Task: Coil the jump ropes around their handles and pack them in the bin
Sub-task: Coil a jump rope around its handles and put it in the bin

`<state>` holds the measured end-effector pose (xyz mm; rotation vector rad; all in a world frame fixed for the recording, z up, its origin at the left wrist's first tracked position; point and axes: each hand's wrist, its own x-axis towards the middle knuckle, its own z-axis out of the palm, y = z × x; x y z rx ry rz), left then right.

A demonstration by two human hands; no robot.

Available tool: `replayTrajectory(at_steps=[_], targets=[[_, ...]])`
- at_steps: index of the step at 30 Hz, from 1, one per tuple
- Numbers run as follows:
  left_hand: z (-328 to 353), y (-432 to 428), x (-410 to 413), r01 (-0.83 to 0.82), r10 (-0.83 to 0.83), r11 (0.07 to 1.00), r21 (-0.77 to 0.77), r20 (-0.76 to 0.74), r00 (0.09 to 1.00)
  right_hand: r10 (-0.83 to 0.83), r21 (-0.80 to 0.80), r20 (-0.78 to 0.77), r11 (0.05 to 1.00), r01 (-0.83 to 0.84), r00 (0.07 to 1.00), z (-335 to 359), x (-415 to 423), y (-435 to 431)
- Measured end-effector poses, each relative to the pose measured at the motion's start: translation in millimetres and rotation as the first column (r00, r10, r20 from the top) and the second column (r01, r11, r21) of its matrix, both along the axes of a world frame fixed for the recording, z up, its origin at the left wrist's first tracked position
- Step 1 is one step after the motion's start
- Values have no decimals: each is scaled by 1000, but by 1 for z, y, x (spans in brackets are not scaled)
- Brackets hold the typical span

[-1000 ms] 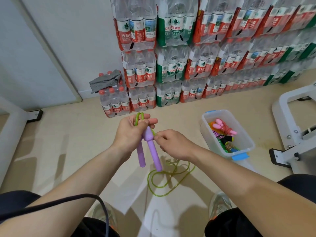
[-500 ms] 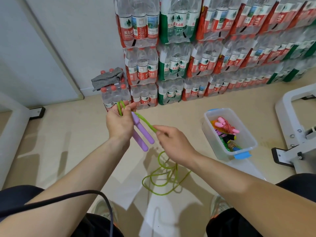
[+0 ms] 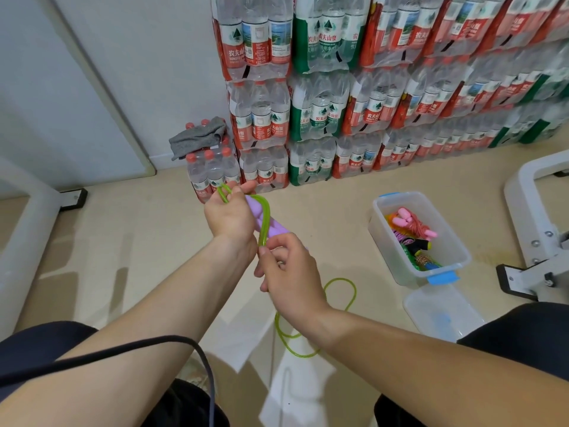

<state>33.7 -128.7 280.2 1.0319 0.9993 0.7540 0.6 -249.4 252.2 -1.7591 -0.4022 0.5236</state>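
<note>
Purple handles are gripped by the left hand, green rope pinched by the right hand; its loop could be shed if tension is lost.

Two hands, the left hand and the right hand, grip one green jump rope; its purple handles overlap too much to count. Right of the hands are one clear bin and one lid. The bin holds several coiled ropes, with two pink handles showing. Beyond the left hand lies one grey cloth.
</note>
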Motion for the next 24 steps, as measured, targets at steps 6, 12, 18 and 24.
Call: replayTrajectory(at_steps=[6,12,18,24], targets=[[10,8,-4,4,10,964,-267,51,999,170,-369,547,928,54,819,-11,20,-6],[15,13,-11,90,-65,920,-382,78,995,365,-443,860,881,165,356,-17,19,-9],[20,23,-21,245,-176,860,-448,191,966,433,-486,670,870,-83,603,-12,30,-15],[32,17,-39,650,-638,754,-90,136,758,442,-336,181,867,-367,878,2,78,-34]])
